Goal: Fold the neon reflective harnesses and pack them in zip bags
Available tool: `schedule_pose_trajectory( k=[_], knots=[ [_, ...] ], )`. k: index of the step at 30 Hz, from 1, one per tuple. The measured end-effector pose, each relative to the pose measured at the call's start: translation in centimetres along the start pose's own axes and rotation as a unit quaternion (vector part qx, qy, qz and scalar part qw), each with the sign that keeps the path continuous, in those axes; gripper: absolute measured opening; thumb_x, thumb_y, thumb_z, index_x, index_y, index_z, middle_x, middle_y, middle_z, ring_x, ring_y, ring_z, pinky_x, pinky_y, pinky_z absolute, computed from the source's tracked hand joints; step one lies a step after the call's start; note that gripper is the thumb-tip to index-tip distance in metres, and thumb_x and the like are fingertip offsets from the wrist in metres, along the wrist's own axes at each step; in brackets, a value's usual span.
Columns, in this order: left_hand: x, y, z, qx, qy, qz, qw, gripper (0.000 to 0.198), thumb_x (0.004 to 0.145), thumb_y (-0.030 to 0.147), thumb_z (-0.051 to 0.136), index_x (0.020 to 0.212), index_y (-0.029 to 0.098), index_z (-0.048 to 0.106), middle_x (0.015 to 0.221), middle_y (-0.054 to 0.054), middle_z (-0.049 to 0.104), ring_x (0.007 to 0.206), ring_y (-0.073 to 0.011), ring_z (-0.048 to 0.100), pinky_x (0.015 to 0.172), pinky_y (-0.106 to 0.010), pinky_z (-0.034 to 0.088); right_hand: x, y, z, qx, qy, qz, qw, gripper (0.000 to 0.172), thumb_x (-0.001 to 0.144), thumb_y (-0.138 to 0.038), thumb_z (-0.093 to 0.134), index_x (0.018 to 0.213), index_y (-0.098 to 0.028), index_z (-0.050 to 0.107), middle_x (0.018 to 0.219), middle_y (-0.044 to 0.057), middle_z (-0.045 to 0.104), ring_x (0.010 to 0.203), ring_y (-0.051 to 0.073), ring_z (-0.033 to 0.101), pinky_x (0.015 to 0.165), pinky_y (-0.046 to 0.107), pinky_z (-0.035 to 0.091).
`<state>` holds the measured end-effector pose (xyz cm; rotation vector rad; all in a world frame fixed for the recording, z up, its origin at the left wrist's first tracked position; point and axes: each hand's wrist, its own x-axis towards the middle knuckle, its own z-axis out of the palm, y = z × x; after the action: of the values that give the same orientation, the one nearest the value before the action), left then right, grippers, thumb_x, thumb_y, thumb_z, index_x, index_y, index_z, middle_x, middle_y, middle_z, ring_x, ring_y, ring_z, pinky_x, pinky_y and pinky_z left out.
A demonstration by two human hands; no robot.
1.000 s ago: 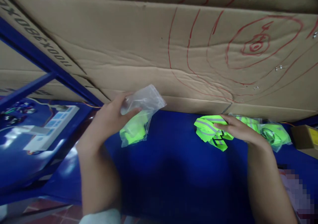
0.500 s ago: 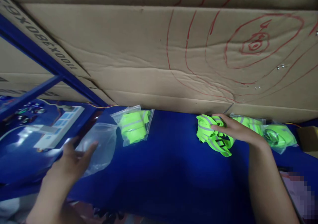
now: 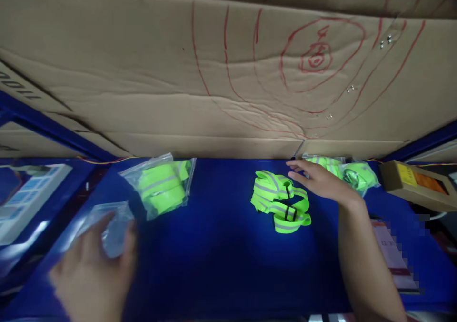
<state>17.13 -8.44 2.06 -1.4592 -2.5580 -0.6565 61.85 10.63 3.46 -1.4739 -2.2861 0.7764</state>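
Note:
A loose bundle of neon green straps (image 3: 280, 200) with grey stripes and black buckles lies on the blue table (image 3: 214, 255). Just above and right of it, my right hand (image 3: 316, 178) is open, fingers apart, holding nothing. My left hand (image 3: 100, 260), blurred, is at the lower left with thumb and fingers spread over a clear plastic bag (image 3: 116, 229); whether it touches the bag is unclear. Beyond it sits a clear bag with folded green strap inside (image 3: 162, 184).
Two more bagged green straps (image 3: 360, 175) lie at the back right, near a brown box (image 3: 417, 184). A printed sheet (image 3: 394, 255) is at the right. At the left is a white power strip (image 3: 30, 200). Cardboard (image 3: 160, 65) stands behind.
My right hand has let go of the green straps, which now rest on the table. The view has shifted right, and my left hand stays over the clear bag.

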Motion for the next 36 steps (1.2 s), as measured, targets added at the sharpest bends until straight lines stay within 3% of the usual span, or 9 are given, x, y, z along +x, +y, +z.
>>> schedule_pose_trajectory(
  k=[4, 7, 11, 16, 22, 25, 29, 32, 36],
  knots=[
    [-0.1, 5.6, 1.8, -0.054, 0.023, 0.116, 0.991, 0.044, 0.098, 0.050, 0.048, 0.126, 0.020, 0.065, 0.122, -0.018, 0.070, 0.121, -0.0396, 0.065, 0.107, -0.053, 0.046, -2.3, -1.5, 3.0, -0.049, -0.025, -0.013, 0.998, 0.037, 0.103, -0.040, 0.051, 0.130, -0.022, 0.067, 0.132, 0.013, 0.069, 0.118, 0.031, 0.068, 0.105, 0.050, 0.052],
    [-1.3, 9.0, 4.9, -0.219, -0.069, 0.207, 0.951, 0.030, 0.097, 0.042, 0.058, 0.121, 0.025, 0.064, 0.115, -0.010, 0.072, 0.108, -0.0296, 0.069, 0.101, -0.045, 0.052, -3.4, -1.9, 6.1, 0.021, 0.001, -0.049, 0.999, 0.047, 0.102, -0.037, 0.054, 0.146, -0.022, 0.055, 0.145, 0.015, 0.059, 0.132, 0.032, 0.059, 0.113, 0.052, 0.047],
    [-3.7, 14.7, 9.8, -0.364, -0.285, 0.264, 0.847, 0.082, 0.080, 0.049, 0.080, 0.149, 0.026, 0.043, 0.142, -0.015, 0.054, 0.126, -0.0321, 0.059, 0.103, -0.046, 0.053, -3.5, -1.7, 8.6, 0.259, -0.011, -0.078, 0.963, 0.045, 0.106, -0.038, 0.047, 0.149, -0.027, 0.047, 0.142, 0.012, 0.059, 0.120, 0.021, 0.066, 0.103, 0.040, 0.055],
    [-2.7, 17.3, 13.9, -0.506, -0.308, 0.101, 0.799, 0.068, 0.080, 0.040, 0.080, 0.139, 0.023, 0.049, 0.129, -0.013, 0.059, 0.116, -0.0283, 0.061, 0.101, -0.043, 0.050, -3.6, -1.3, 10.7, 0.283, 0.046, -0.068, 0.956, 0.036, 0.104, -0.038, 0.052, 0.139, -0.028, 0.054, 0.145, 0.012, 0.050, 0.115, 0.021, 0.066, 0.099, 0.040, 0.057],
    [0.1, 15.5, 13.9, -0.695, -0.401, -0.184, 0.567, 0.050, 0.074, 0.039, 0.088, 0.113, 0.021, 0.062, 0.099, -0.003, 0.071, 0.085, -0.0156, 0.067, 0.077, -0.026, 0.051, -4.0, -1.1, 12.5, 0.159, 0.042, -0.091, 0.982, 0.050, 0.101, -0.031, 0.055, 0.150, -0.034, 0.045, 0.143, 0.011, 0.055, 0.122, 0.026, 0.063, 0.108, 0.049, 0.052],
    [0.6, 15.2, 13.9, -0.719, -0.410, -0.220, 0.517, 0.050, 0.071, 0.037, 0.091, 0.109, 0.021, 0.063, 0.096, -0.002, 0.073, 0.080, -0.0143, 0.068, 0.073, -0.024, 0.052, -4.0, -1.0, 12.5, 0.154, 0.045, -0.087, 0.983, 0.051, 0.102, -0.029, 0.048, 0.153, -0.034, 0.043, 0.136, 0.010, 0.062, 0.119, 0.026, 0.065, 0.105, 0.046, 0.054],
    [0.4, 15.5, 13.9, -0.737, -0.388, -0.209, 0.512, 0.055, 0.072, 0.035, 0.091, 0.116, 0.023, 0.060, 0.097, -0.002, 0.072, 0.080, -0.0136, 0.069, 0.072, -0.024, 0.053, -3.8, -1.5, 11.7, 0.197, 0.029, -0.031, 0.979, 0.041, 0.106, -0.040, 0.044, 0.145, -0.031, 0.051, 0.102, 0.005, 0.071, 0.092, 0.021, 0.070, 0.089, 0.038, 0.058],
    [-0.7, 15.7, 13.5, -0.729, -0.409, -0.131, 0.533, 0.072, 0.077, 0.034, 0.087, 0.136, 0.030, 0.047, 0.113, -0.004, 0.070, 0.091, -0.0173, 0.071, 0.080, -0.028, 0.056, -3.5, -2.5, 12.0, 0.239, 0.046, 0.004, 0.970, 0.041, 0.103, -0.048, 0.050, 0.138, -0.026, 0.055, 0.109, 0.006, 0.072, 0.101, 0.023, 0.070, 0.095, 0.039, 0.056],
    [-2.5, 15.3, 13.8, -0.609, -0.321, 0.104, 0.718, 0.087, 0.079, 0.023, 0.082, 0.151, 0.034, 0.036, 0.148, -0.015, 0.052, 0.133, -0.0323, 0.058, 0.107, -0.051, 0.052, -3.3, -4.1, 13.8, 0.229, 0.105, 0.036, 0.967, 0.058, 0.088, -0.050, 0.072, 0.137, -0.022, 0.055, 0.123, 0.011, 0.071, 0.112, 0.029, 0.068, 0.102, 0.046, 0.055]
  ],
)
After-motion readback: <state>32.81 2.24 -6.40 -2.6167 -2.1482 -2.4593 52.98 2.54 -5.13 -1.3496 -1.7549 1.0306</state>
